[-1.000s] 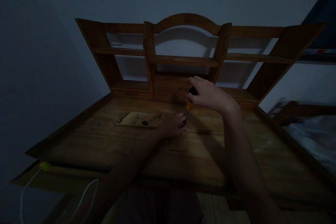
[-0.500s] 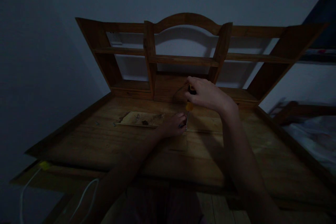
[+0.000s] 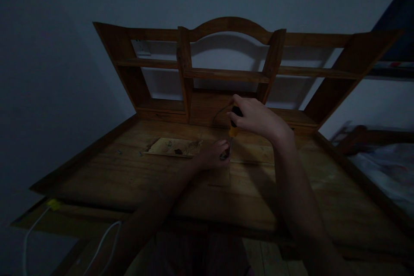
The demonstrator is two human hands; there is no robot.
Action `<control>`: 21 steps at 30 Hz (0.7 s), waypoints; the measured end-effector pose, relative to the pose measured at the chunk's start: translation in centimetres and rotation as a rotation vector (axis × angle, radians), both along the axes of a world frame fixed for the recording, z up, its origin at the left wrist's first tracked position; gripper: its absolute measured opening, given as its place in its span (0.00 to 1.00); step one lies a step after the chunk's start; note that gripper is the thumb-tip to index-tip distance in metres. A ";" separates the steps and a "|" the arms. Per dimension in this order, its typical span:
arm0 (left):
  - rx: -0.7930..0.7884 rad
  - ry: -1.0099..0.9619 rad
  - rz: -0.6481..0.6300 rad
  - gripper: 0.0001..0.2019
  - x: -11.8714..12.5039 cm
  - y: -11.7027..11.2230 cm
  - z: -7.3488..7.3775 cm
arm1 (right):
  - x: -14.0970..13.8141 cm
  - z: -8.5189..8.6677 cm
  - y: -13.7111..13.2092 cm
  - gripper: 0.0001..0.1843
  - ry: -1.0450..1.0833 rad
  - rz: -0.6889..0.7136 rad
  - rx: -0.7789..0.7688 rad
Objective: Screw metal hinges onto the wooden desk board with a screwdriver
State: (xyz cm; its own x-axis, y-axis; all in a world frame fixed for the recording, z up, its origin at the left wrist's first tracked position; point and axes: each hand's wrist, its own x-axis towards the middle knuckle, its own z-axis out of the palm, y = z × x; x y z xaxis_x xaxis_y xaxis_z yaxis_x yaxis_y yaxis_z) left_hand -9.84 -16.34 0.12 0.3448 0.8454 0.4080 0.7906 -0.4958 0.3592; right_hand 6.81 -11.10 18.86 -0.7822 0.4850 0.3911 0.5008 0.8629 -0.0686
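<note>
My right hand (image 3: 254,114) grips a screwdriver (image 3: 233,131) by its black and yellow handle, from above. The shaft points down to the wooden desktop (image 3: 145,185) beside my left hand (image 3: 214,155). My left hand rests low on the wood, its fingers curled around the spot where the screwdriver's tip ends. A small shiny bit shows between those fingers, too dark to name; the tip itself is hidden. Left of my left hand lies a pale, rough-surfaced recess (image 3: 174,146) in the desktop, with a dark knot or hole in it.
Small screws (image 3: 118,152) lie on the desktop at the left. A wooden shelf unit (image 3: 226,73) rises at the back against the wall. A white cable (image 3: 29,233) with a yellow end hangs at the front left. Bedding (image 3: 384,172) is at the right.
More of the screwdriver's handle shows below my right hand, and its shaft has shifted slightly. My left fingers have shifted a little around the tip. The rest looks the same.
</note>
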 end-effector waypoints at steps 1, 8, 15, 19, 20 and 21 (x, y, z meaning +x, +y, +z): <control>-0.003 0.000 -0.001 0.08 0.0 0.0 -0.1 | 0.0 -0.1 0.1 0.15 0.003 0.003 0.002; 0.000 0.005 -0.004 0.11 -0.1 0.2 -0.5 | 0.0 0.0 -0.3 0.19 -0.010 -0.087 0.045; -0.006 0.013 0.006 0.11 -0.1 0.1 -0.4 | 0.6 0.3 -0.1 0.17 -0.013 0.009 -0.035; -0.014 0.006 -0.011 0.11 -0.1 0.1 -0.4 | 0.4 0.1 -0.1 0.19 -0.001 -0.062 -0.014; -0.016 0.003 -0.015 0.10 -0.1 0.1 -0.4 | 0.4 0.0 -0.1 0.21 -0.004 -0.084 -0.012; -0.016 0.000 -0.016 0.10 -0.1 0.1 -0.4 | 0.4 0.0 0.0 0.22 -0.007 -0.095 -0.014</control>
